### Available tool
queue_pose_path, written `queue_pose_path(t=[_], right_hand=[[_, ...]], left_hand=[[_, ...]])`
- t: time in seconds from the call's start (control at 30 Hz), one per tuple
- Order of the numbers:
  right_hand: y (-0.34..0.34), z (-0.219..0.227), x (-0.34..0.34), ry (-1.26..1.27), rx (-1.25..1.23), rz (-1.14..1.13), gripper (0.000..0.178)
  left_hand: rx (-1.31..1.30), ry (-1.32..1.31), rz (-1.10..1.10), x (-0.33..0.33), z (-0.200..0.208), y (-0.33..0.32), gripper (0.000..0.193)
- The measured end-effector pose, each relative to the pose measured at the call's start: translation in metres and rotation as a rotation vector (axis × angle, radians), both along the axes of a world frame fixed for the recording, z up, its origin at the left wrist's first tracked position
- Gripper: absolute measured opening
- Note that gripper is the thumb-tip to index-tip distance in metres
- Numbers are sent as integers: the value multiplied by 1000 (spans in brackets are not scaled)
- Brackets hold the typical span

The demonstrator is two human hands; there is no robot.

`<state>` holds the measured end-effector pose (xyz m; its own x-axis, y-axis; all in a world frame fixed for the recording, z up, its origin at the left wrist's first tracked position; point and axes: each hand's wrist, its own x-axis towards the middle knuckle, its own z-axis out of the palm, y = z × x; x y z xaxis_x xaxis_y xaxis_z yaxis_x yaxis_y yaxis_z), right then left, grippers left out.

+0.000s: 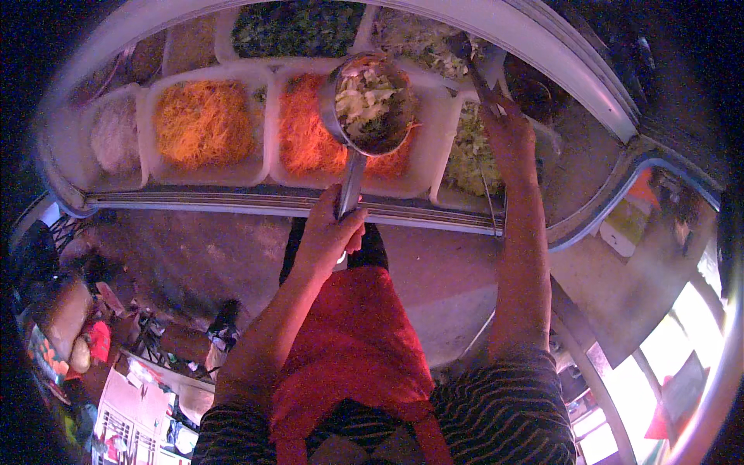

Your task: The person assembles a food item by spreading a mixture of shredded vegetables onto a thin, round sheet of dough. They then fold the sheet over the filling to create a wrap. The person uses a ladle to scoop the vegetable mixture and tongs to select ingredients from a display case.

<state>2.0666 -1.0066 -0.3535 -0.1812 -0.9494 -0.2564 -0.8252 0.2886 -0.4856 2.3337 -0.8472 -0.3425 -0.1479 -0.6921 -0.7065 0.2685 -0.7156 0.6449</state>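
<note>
My left hand (329, 232) is closed round the flat handle of a small metal saucepan (353, 174). Chopped pale and green vegetables (370, 97) fill much of the pan, which hangs level above a tub of red-orange shreds (302, 124). My right hand (508, 128) is stretched further forward and grips what look like metal tongs (482, 84). Their dark tip is at the tub of pale shredded vegetable (418, 40) in the back row. Below that hand sits a tub of light green shreds (471, 151), with a thin metal rod (486, 182) leaning at its edge.
Left of the pan stand tubs of orange shreds (205, 124) and pale pinkish food (116, 139); dark green leaves (298, 29) lie behind. A curved case frame (577, 46) arches over the far side, and a railed sill (232, 203) runs along the near side. A dark bowl (531, 85) is at right.
</note>
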Motion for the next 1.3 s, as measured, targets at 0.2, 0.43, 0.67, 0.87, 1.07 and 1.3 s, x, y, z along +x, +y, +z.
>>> queue_pose_path(t=[0.2, 0.43, 0.67, 0.87, 1.07, 1.3], right_hand=[[56, 65, 42, -229, 170, 248, 41], [27, 70, 72, -173, 89, 154, 45], [-30, 25, 127, 187, 34, 496, 49], [-54, -5, 161, 406, 76, 586, 38], [-47, 18, 145, 292, -19, 535, 30], [-39, 27, 141, 148, -195, 500, 32]], left_hand=[[49, 71, 57, -4, 0, -6, 18], [83, 73, 67, 15, 11, 3, 25], [62, 10, 111, 44, 25, 36, 29], [85, -22, 110, 57, 21, 54, 29], [37, 32, 153, 58, 17, 43, 20], [96, 32, 208, 62, 9, 16, 25]])
